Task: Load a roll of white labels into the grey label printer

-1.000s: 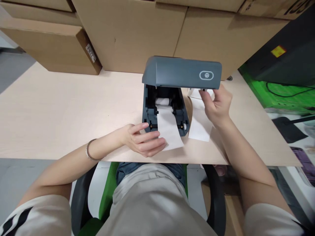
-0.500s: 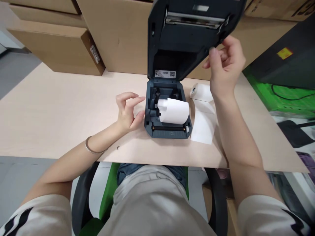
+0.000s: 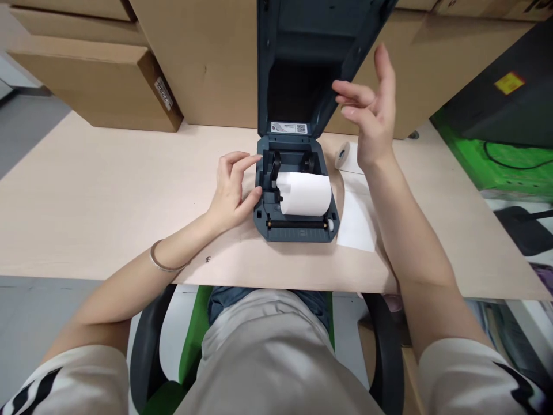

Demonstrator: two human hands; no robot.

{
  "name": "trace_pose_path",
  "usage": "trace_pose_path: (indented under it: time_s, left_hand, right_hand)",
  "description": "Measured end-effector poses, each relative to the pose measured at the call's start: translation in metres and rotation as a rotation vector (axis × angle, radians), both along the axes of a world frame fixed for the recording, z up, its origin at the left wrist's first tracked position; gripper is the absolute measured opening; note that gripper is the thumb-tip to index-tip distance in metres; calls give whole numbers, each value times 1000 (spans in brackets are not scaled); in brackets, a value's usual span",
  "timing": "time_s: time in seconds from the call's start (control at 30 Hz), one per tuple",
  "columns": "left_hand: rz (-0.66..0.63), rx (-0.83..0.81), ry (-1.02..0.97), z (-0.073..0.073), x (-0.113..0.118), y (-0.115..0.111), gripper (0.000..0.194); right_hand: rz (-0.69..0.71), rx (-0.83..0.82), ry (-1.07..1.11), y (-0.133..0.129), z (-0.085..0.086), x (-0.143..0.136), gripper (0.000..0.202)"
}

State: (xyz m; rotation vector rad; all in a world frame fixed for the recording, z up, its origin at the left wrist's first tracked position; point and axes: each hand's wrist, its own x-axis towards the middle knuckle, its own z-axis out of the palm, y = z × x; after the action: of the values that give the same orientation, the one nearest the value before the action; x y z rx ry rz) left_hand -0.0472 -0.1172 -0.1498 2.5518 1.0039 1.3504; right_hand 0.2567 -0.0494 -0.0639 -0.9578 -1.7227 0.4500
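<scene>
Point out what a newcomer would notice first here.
The label printer stands wide open mid-table, its dark lid raised toward the cardboard boxes behind. A bright white paper strip curls over its inside. To the right, a paper roll trails a loose length onto the table.

Along the far side of the pale tabletop, see large brown cardboard boxes forming a wall, with a flatter carton at the left bearing a white printed label on its end. Over at the right, find a dark case with a yellow sticker, a bright green surface below it and a thin black cable curving across the green. Below the near edge, note a green chair with black armrests and grey floor at the left.
</scene>
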Motion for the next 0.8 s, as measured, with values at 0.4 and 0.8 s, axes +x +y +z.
trace_pose_path:
  time_s: [0.4,0.8]
  left_hand:
    - [30,-106,178,12,4,8,72]
    - [-153,-268,272,24,-1,5,71]
  right_hand:
    - [-82,-9,-525,-12,-17,-26,28]
    - [156,-71,-886,-28,-13,-42,6]
